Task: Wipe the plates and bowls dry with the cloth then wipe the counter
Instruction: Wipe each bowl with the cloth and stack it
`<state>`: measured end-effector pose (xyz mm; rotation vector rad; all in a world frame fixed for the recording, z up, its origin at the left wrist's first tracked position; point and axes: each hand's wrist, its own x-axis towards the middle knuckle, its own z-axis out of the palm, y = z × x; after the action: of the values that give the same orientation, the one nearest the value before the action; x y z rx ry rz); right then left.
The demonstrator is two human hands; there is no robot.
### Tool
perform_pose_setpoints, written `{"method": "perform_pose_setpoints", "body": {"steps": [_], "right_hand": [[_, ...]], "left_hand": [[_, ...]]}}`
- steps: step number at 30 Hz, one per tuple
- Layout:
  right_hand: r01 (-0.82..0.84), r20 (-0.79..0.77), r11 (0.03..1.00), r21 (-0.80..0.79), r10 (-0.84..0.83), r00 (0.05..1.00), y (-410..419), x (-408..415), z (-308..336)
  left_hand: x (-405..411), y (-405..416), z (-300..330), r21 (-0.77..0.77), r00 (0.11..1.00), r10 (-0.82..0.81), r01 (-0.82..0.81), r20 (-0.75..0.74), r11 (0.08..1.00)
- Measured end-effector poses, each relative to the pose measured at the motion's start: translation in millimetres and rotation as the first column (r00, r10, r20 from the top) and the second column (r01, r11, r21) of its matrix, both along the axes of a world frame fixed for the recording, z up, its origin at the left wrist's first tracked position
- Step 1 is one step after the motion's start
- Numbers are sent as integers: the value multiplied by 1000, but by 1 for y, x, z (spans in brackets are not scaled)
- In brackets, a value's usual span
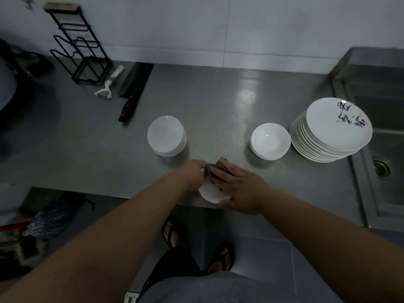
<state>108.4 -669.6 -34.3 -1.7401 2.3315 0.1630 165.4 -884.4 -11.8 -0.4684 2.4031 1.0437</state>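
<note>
A small white bowl (pixel 210 193) is held over the front edge of the steel counter (pixel 218 101). My left hand (pixel 194 173) grips its left rim. My right hand (pixel 238 189) presses a dark grey cloth (pixel 216 166) onto the bowl, fingers spread over the cloth and thumb under the bowl's near rim. A stack of white bowls (pixel 166 136) stands just beyond my left hand. Another stack of white bowls (pixel 270 141) stands to the right, next to a tall stack of white plates (pixel 332 130) with black brush marks on the top one.
A cleaver (pixel 134 90) and a white peeler (pixel 109 83) lie at the back left beside a black wire rack (pixel 80 44). A steel sink (pixel 384 149) is at the right. A tiled wall runs behind. Below the counter are the floor and my sandalled feet.
</note>
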Motion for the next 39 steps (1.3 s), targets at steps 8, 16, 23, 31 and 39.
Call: {"method": "perform_pose_setpoints", "body": {"steps": [8, 16, 23, 31, 39], "right_hand": [[448, 198, 893, -38, -433, 879, -2, 39, -3], [691, 315, 661, -293, -615, 723, 5, 62, 13], [847, 430, 530, -46, -754, 496, 7, 18, 77], [886, 579, 454, -97, -698, 422, -6, -11, 144], [913, 594, 377, -157, -702, 392, -39, -32, 185]], "left_hand": [[25, 19, -4, 229, 912, 398, -411, 105, 882], [25, 45, 23, 240, 785, 619, -606, 25, 758], [26, 37, 48, 222, 817, 557, -521, -151, 824], [19, 24, 111, 311, 790, 555, -476, -260, 823], [-5, -18, 148, 139, 805, 399, -377, -440, 916]]}}
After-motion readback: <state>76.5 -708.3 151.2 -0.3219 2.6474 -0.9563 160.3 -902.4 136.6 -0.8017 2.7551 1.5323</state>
